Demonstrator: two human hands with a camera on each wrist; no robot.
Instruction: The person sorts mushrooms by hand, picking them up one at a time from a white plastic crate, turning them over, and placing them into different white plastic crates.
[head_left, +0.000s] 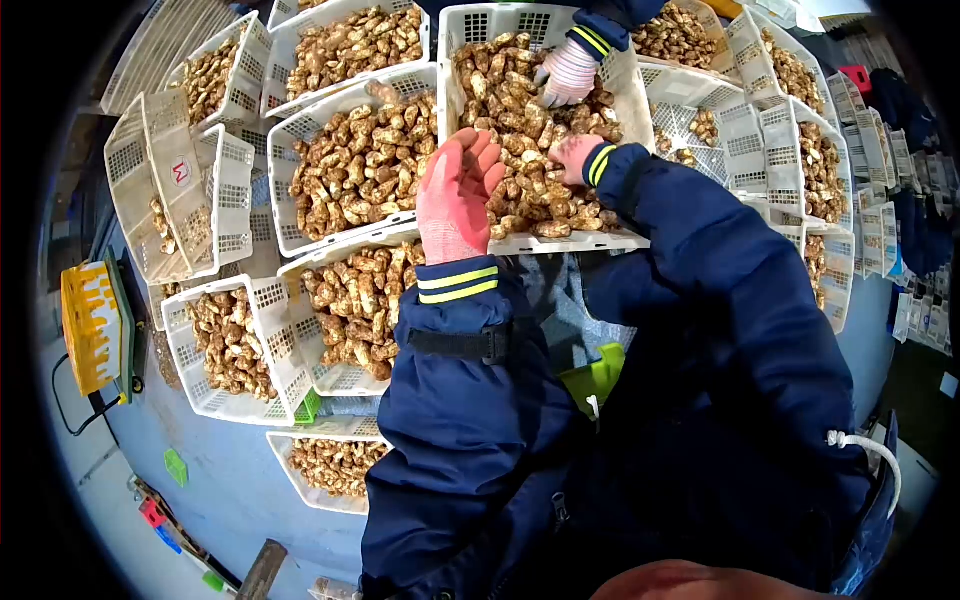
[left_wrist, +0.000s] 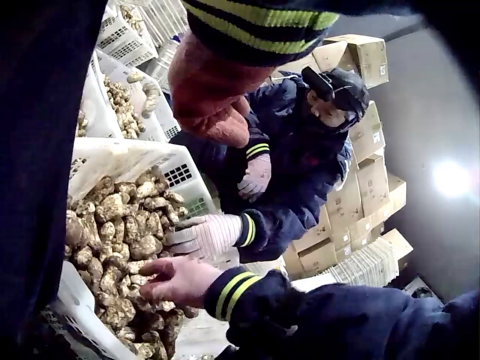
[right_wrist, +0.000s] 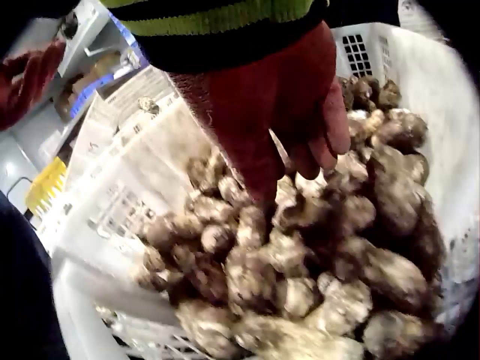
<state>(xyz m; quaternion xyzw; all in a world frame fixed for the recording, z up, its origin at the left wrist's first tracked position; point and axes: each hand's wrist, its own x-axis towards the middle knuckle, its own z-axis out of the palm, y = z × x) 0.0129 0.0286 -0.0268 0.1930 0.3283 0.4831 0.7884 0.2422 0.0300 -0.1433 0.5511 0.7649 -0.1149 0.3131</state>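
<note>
In the head view a white crate (head_left: 640,130) holds a heap of brown and whitish mushrooms (head_left: 540,195), with soil on them. My right hand (head_left: 577,158), in a pinkish glove, reaches down into the heap. The right wrist view shows its fingertips among the mushrooms (right_wrist: 259,277); the left wrist view shows its thumb and fingers apart. My left hand (head_left: 460,190), in a pink glove, is palm up over the crate's left rim, fingers loosely bent, with nothing visible in it. Across the crate, another person's striped-gloved hand (head_left: 568,72) rests on the heap.
More mushroom crates stand close on the left (head_left: 360,165) and right (head_left: 820,170). The other person (left_wrist: 300,150) sits opposite, before stacked cardboard boxes (left_wrist: 352,202). A yellow crate (head_left: 90,325) stands at far left; a green object (head_left: 595,375) is below the crate.
</note>
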